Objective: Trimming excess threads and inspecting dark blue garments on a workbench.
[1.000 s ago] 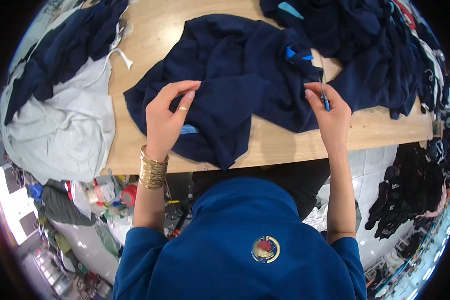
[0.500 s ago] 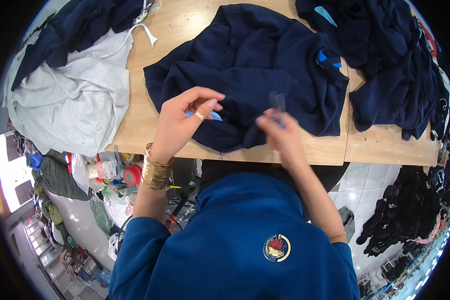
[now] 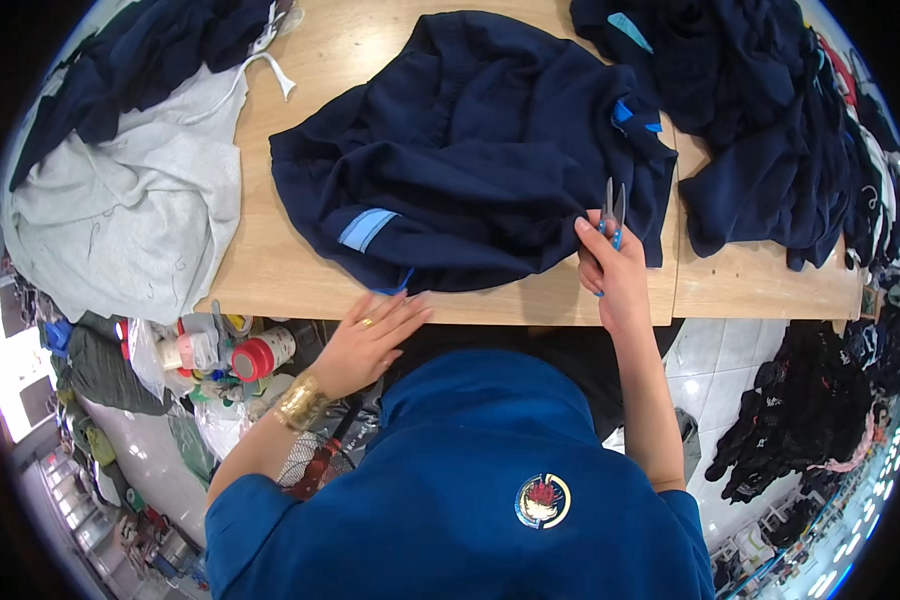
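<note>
A navy garment lies bunched on the table before me, with a light-blue patch near its lower left and a small bright-blue piece at its right. My right hand is closed around small blue-handled scissors, blades pointing away from me and apart. Its thumb and forefinger are at the garment's lower right edge; whether they also pinch the cloth I cannot tell. Fingers stretched out, my left hand is at the table's near edge, just below the garment's lower hem and a blue strip there. I see nothing held in it.
A grey garment covers the left of the wooden table, with navy cloth behind it. More navy garments are piled on the right. Below the table's left edge stand a red-lidded container and bags. Dark clothes lie at lower right.
My left hand has drawn back from the garment to the table's near edge. The right hand has moved right with the scissors. The light-blue patch now lies uncovered.
</note>
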`<move>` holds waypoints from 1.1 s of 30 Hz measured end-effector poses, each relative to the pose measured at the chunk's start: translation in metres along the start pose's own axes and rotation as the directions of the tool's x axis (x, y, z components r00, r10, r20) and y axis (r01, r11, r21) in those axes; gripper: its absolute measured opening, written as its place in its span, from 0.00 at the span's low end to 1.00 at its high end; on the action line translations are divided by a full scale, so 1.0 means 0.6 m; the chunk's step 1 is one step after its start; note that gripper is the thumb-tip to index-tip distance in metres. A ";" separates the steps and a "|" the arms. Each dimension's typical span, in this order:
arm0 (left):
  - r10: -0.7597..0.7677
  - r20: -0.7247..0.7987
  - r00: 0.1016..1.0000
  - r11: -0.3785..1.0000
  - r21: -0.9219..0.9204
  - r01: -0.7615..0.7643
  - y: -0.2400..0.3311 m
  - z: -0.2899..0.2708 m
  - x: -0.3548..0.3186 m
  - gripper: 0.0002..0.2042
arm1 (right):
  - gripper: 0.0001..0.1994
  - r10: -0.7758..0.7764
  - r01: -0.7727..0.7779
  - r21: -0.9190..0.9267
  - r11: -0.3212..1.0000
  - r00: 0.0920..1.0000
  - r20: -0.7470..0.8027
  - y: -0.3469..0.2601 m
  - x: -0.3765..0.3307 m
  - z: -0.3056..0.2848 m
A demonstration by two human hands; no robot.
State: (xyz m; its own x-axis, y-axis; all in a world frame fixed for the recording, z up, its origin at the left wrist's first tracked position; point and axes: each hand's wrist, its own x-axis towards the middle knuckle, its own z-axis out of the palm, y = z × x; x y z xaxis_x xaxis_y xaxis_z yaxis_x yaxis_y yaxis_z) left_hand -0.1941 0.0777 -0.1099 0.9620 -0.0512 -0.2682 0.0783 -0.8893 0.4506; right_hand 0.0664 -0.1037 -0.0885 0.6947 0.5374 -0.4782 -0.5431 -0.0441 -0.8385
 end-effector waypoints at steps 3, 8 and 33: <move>0.001 -0.100 0.995 1.000 0.026 0.002 -0.013 -0.014 -0.020 0.27 | 0.05 0.017 -0.018 0.036 0.999 1.000 0.019 0.002 0.000 -0.004; -0.302 0.180 0.936 0.884 -0.314 0.345 0.020 -0.080 0.008 0.08 | 0.05 0.083 -0.105 0.199 0.974 0.990 0.115 0.002 -0.008 -0.005; -0.187 -0.226 0.956 0.321 -0.934 -0.158 0.135 -0.128 0.280 0.17 | 0.07 -0.437 0.443 -0.085 0.892 0.895 0.087 -0.229 0.003 -0.047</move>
State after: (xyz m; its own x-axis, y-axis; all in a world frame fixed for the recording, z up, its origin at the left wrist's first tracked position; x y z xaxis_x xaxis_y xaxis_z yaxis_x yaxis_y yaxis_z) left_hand -0.0063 0.0319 -0.0532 0.9642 0.2199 -0.1485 0.1177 0.1472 0.9821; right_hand 0.1556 -0.1202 0.0182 0.8181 0.5738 -0.0393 -0.1366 0.1275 -0.9824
